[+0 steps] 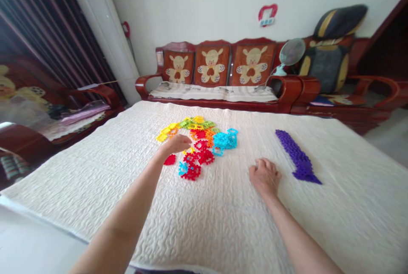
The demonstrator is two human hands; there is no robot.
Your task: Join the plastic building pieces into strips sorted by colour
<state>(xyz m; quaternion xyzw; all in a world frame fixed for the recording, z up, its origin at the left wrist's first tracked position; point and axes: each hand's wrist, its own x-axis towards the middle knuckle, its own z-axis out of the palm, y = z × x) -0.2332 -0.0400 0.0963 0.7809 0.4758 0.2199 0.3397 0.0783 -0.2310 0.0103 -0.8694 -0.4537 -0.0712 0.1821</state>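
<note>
My left hand [179,142] is over the left part of a loose heap of flat plastic interlocking pieces, fingers drawn together; whatever they may hold is too small to make out. Close to it lie yellow pieces [164,133], a red piece [170,160] and a group of red pieces [191,171] with a light blue one [183,168] on them. Farther right in the heap are stacked light blue pieces [225,140], with green pieces [208,124] behind. My right hand [265,174] rests on the cloth, fingers loosely bent and slightly apart, holding nothing. Right of it lies a long purple strip of joined pieces [295,155].
A cream quilted cloth [229,218] covers the wide table. Beyond its far edge stands a wooden sofa [288,91] with bear-patterned cushions [211,66]. A small fan [291,52] and a massage seat cushion [328,68] are at the right. Another wooden armchair [105,93] stands left.
</note>
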